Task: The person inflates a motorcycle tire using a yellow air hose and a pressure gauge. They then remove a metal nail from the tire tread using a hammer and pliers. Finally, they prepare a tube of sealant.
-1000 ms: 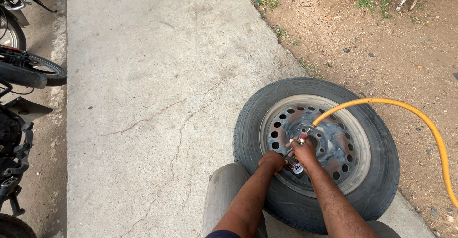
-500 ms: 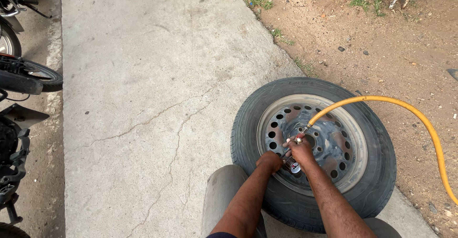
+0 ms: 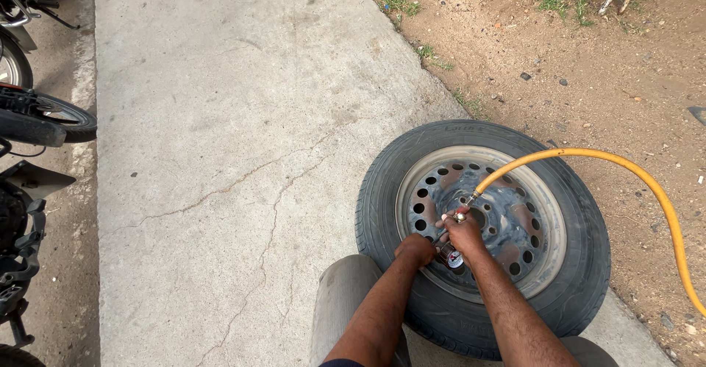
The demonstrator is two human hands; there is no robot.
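Your left hand (image 3: pixel 415 250) is curled into a closed grip at the near inner edge of the steel rim (image 3: pixel 482 220), seemingly pinching the valve there, though what sits inside the fist is hidden. Your right hand (image 3: pixel 462 233) lies just beside it, slightly farther out over the rim, fingers wrapped around the metal end fitting (image 3: pixel 450 255) of the yellow air hose (image 3: pixel 647 183); a small round gauge-like part shows below your knuckles. Holding both hands this close together probably lets one steady the valve while the other presses the fitting on. The hose leaves your right hand, arcs up and away to your right over the wheel, then drops down across the bare dirt (image 3: pixel 588 58) on that side. The tyre (image 3: pixel 482 238) lies flat under your hands, half on the cracked concrete slab (image 3: pixel 235 154) and close to its dirt edge, so the rim faces up and the valve is easy to reach from above. Your knee (image 3: pixel 346 301), in grey cloth, rests just to the left of your left forearm, touching or nearly touching the tyre. Well away to the left of your hands, parked motorcycles (image 3: pixel 29 117) line the slab's edge.
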